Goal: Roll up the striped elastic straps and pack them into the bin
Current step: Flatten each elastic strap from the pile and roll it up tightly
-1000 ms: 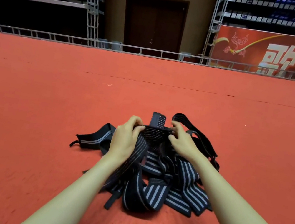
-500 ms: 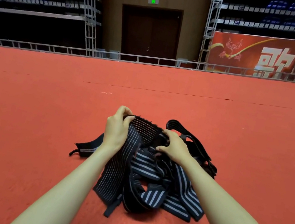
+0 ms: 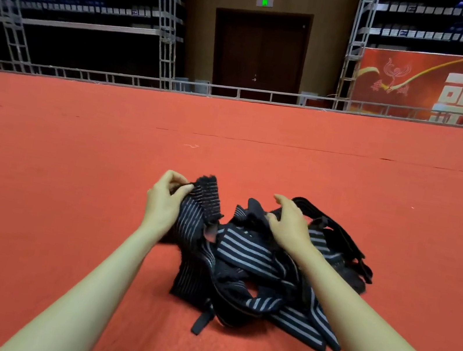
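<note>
A tangled heap of dark striped elastic straps (image 3: 252, 264) lies on the red carpet in front of me. My left hand (image 3: 162, 203) pinches the frayed end of one strap (image 3: 205, 198) and holds it lifted at the heap's left side. My right hand (image 3: 288, 223) reaches into the top of the heap, its fingers curled on a dark strap end there. A plain black strap (image 3: 337, 233) loops out at the heap's right. No bin is in view.
The red carpet (image 3: 70, 179) stretches wide on all sides. A low metal rail (image 3: 147, 83) bounds its far edge, with truss scaffolding, a dark door and a red banner (image 3: 441, 88) behind.
My hands have drawn apart: the left pulled its strap end up and to the left, and the right let go of that end and moved right onto the heap. The camera tilted down.
</note>
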The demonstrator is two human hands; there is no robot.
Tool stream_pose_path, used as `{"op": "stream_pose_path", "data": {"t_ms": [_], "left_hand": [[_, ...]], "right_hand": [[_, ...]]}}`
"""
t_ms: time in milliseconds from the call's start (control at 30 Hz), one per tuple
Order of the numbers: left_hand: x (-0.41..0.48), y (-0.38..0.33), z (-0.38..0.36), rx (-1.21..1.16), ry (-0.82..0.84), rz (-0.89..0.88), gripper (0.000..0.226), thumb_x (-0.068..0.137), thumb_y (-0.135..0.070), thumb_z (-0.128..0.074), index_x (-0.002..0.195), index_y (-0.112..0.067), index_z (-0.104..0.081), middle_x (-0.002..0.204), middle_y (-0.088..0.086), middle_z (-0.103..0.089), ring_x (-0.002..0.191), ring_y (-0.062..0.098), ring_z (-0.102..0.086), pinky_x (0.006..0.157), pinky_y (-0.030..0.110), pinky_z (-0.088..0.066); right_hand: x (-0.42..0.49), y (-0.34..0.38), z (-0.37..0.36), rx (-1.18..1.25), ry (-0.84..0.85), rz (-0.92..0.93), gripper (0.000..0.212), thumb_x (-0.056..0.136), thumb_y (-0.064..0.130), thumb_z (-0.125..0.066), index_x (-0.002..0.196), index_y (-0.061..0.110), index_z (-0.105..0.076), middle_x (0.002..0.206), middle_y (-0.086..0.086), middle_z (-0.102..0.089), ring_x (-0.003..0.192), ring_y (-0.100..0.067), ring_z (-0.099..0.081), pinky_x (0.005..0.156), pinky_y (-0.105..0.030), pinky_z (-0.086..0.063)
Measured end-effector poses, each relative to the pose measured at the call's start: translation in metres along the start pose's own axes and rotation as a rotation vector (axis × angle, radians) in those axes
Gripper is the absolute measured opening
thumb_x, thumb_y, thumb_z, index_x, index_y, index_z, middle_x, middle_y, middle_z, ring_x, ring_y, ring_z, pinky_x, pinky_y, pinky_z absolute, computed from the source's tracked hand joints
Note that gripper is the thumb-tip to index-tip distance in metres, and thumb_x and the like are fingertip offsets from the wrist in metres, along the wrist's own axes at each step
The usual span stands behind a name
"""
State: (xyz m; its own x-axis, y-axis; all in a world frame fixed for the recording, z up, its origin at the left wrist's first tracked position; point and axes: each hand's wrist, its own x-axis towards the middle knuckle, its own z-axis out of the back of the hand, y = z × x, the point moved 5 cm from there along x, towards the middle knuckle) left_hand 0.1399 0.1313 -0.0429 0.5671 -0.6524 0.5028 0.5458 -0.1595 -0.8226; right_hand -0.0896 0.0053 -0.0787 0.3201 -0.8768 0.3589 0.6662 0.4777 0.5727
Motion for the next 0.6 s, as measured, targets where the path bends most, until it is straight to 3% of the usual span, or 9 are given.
{"op": "stream_pose_path", "data": {"t_ms": [67, 167, 233, 333, 400, 467, 533, 600], "left_hand": [[-0.005, 0.003, -0.002, -0.037, 0.013, 0.030, 0.010, 0.085, -0.012, -0.066, 0.083, -0.012, -0.056, 0.077, -0.005, -0.061, 0.075, 0.008, -0.056, 0.068, 0.016, -0.040], [-0.011, 0.010, -0.001, -0.132, 0.015, 0.145, 0.011, 0.086, -0.017, -0.065, 0.081, -0.019, -0.055, 0.082, 0.001, -0.063, 0.079, 0.016, -0.058, 0.074, 0.033, -0.044], [-0.020, 0.011, -0.001, -0.303, 0.034, 0.274, 0.012, 0.089, -0.013, -0.062, 0.082, -0.018, -0.053, 0.082, 0.005, -0.062, 0.074, 0.019, -0.059, 0.070, 0.036, -0.047], [-0.037, 0.007, -0.003, -0.486, 0.098, 0.409, 0.009, 0.092, -0.008, -0.057, 0.087, -0.012, -0.051, 0.079, 0.006, -0.059, 0.062, 0.015, -0.058, 0.055, 0.029, -0.048], [-0.046, 0.005, -0.001, -0.489, 0.158, 0.405, 0.007, 0.092, -0.007, -0.056, 0.090, -0.011, -0.051, 0.077, 0.005, -0.060, 0.059, 0.013, -0.058, 0.049, 0.025, -0.047], [-0.052, 0.006, 0.002, -0.512, 0.223, 0.389, 0.007, 0.092, -0.007, -0.057, 0.091, -0.010, -0.051, 0.076, 0.006, -0.060, 0.056, 0.011, -0.060, 0.048, 0.024, -0.048], [-0.055, 0.006, 0.004, -0.507, 0.288, 0.347, 0.009, 0.091, -0.005, -0.058, 0.094, -0.012, -0.054, 0.079, 0.006, -0.065, 0.061, 0.012, -0.064, 0.053, 0.026, -0.050], [-0.057, 0.004, 0.006, -0.448, 0.339, 0.293, 0.018, 0.089, -0.002, -0.059, 0.100, -0.015, -0.059, 0.084, 0.000, -0.069, 0.072, 0.012, -0.067, 0.061, 0.025, -0.053]], "right_hand": [[-0.011, 0.037, -0.007, 0.242, 0.113, 0.084, 0.045, 0.092, 0.031, -0.061, 0.133, 0.014, -0.050, 0.132, -0.004, -0.055, 0.122, -0.018, -0.051, 0.103, -0.030, -0.038], [-0.038, 0.068, -0.024, 0.397, 0.380, 0.084, 0.065, 0.075, 0.046, -0.076, 0.128, 0.019, -0.048, 0.121, 0.004, -0.058, 0.112, -0.010, -0.055, 0.100, -0.030, -0.044], [-0.050, 0.073, -0.031, 0.305, 0.398, 0.138, 0.082, 0.071, 0.039, -0.082, 0.138, 0.022, -0.037, 0.126, 0.002, -0.049, 0.115, -0.011, -0.050, 0.097, -0.027, -0.041], [-0.057, 0.071, -0.030, 0.328, 0.393, 0.194, 0.091, 0.073, 0.020, -0.082, 0.146, 0.032, -0.030, 0.122, 0.000, -0.042, 0.111, -0.015, -0.048, 0.093, -0.021, -0.036], [-0.062, 0.069, -0.027, 0.405, 0.483, 0.178, 0.080, 0.075, 0.008, -0.078, 0.141, 0.031, -0.039, 0.115, 0.001, -0.046, 0.102, -0.011, -0.052, 0.089, -0.016, -0.041], [-0.066, 0.064, -0.021, 0.469, 0.526, 0.143, 0.055, 0.082, -0.001, -0.068, 0.126, 0.027, -0.052, 0.110, -0.001, -0.055, 0.095, -0.009, -0.056, 0.080, -0.014, -0.047], [-0.066, 0.058, -0.016, 0.464, 0.467, 0.125, 0.038, 0.088, -0.002, -0.056, 0.116, 0.022, -0.060, 0.108, -0.007, -0.064, 0.096, -0.013, -0.061, 0.081, -0.022, -0.052], [-0.063, 0.052, -0.013, 0.403, 0.409, 0.113, 0.029, 0.089, 0.005, -0.057, 0.112, 0.022, -0.065, 0.103, -0.006, -0.069, 0.093, -0.017, -0.064, 0.086, -0.036, -0.053]]}}
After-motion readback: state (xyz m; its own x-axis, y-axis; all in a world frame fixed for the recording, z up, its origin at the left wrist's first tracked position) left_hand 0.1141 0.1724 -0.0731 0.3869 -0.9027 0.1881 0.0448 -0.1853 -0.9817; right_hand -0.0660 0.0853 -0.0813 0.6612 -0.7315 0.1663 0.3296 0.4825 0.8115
